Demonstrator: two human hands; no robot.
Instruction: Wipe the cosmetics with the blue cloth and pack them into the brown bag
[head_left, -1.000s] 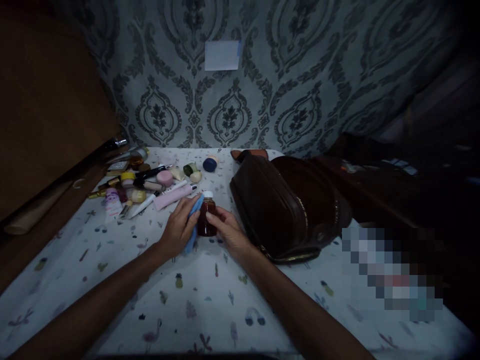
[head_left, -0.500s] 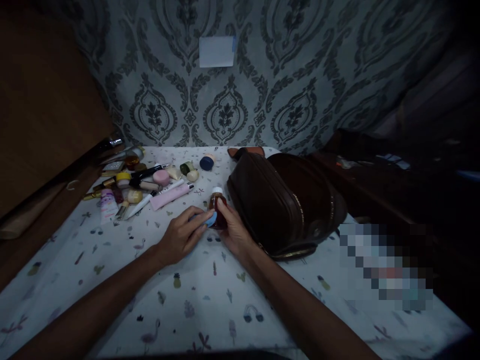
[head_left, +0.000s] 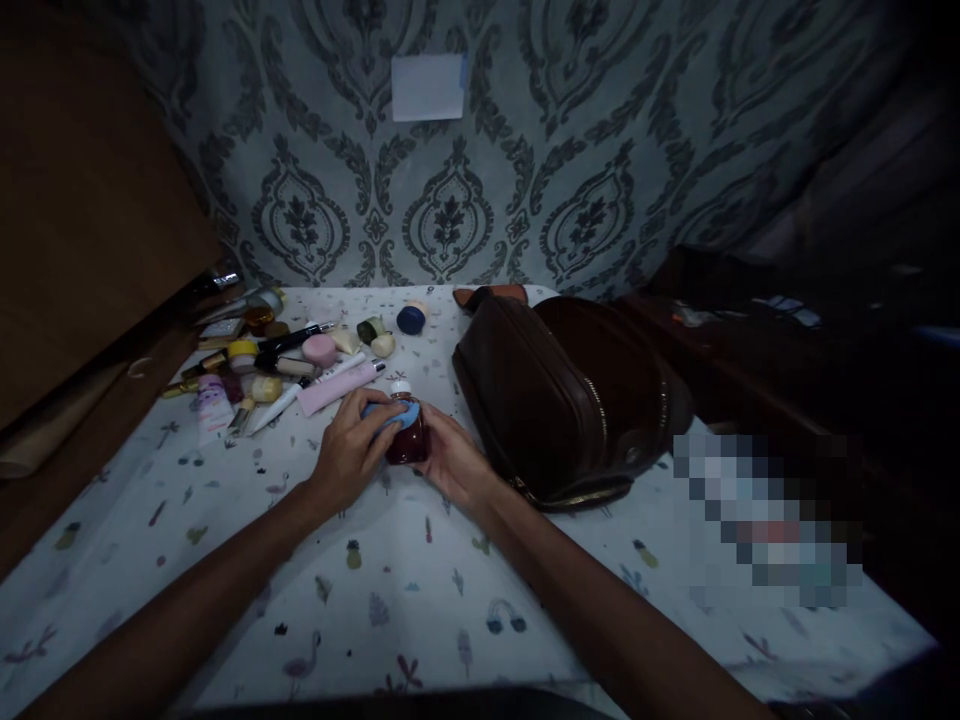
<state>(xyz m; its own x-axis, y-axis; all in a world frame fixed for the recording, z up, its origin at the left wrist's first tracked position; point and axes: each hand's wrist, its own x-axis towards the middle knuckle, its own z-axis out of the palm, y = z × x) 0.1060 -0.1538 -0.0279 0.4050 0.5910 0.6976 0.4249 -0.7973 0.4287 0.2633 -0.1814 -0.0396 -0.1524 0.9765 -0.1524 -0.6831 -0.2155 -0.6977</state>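
The left hand (head_left: 349, 448) pinches a blue cloth (head_left: 406, 413) against a small dark red bottle (head_left: 406, 446). The right hand (head_left: 454, 458) holds the bottle's other side, so it sits between both hands. A big brown bag (head_left: 555, 400) is right of the grip. A pink tube (head_left: 337, 390) lies just past the left hand.

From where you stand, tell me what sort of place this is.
Probably a room in a home: a patterned wall, a flamingo-print tablecloth and what look like cosmetics lying loose.
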